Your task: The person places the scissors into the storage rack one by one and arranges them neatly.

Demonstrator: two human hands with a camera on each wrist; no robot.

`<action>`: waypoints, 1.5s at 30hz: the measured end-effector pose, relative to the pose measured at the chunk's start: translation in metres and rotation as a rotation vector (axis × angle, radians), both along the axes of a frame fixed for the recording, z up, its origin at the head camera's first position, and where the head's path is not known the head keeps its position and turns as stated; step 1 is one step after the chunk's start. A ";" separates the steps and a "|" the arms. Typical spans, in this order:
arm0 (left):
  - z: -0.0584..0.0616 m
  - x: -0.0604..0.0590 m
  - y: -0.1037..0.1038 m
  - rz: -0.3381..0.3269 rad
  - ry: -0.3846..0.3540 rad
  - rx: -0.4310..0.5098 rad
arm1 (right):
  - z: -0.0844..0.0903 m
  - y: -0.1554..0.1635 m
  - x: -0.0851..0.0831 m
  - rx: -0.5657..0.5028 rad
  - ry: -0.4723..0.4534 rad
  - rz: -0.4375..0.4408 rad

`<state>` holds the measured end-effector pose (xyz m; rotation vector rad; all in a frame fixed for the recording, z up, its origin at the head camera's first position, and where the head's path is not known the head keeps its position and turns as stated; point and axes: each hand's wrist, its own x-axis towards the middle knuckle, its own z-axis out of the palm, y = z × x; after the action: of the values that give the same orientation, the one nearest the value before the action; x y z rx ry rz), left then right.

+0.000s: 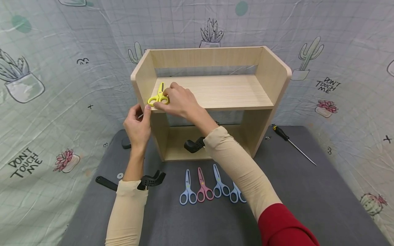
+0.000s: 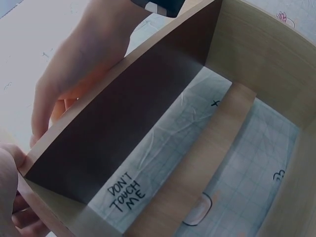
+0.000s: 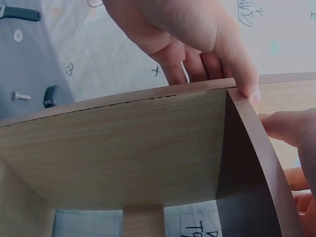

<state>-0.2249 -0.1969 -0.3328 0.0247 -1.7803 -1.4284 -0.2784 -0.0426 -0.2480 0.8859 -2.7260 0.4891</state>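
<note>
A pair of yellow scissors (image 1: 160, 91) lies at the left end of the upper board of a wooden shelf unit (image 1: 227, 89), blades pointing to the back. My right hand (image 1: 183, 101) reaches over that board and pinches the scissors by the handles, thumb near the board's front edge. With my left hand (image 1: 138, 127) I grip the front edge of the left side panel, just below the scissors. The right wrist view shows the left thumb (image 3: 247, 81) on the corner, other fingers outside the panel. Neither wrist view shows the scissors.
On the grey table before the unit lie pink scissors (image 1: 201, 182) and three blue scissors (image 1: 187, 188), one partly behind my right forearm. A screwdriver (image 1: 289, 139) lies at the right. A black-handled tool (image 1: 106, 183) and a washer (image 1: 120, 175) are by my left wrist.
</note>
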 end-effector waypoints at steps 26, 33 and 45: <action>0.000 0.001 -0.001 0.005 0.018 0.008 | -0.014 0.028 0.045 -0.192 0.388 0.033; 0.001 0.001 -0.001 0.001 0.005 0.007 | -0.029 0.040 0.061 -0.262 0.458 0.068; 0.002 0.001 0.000 0.014 -0.004 -0.004 | -0.072 0.066 0.084 -0.381 0.443 0.093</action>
<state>-0.2238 -0.1964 -0.3304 0.0375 -1.7834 -1.4156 -0.1940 0.0231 -0.3199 0.8917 -2.1098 0.7048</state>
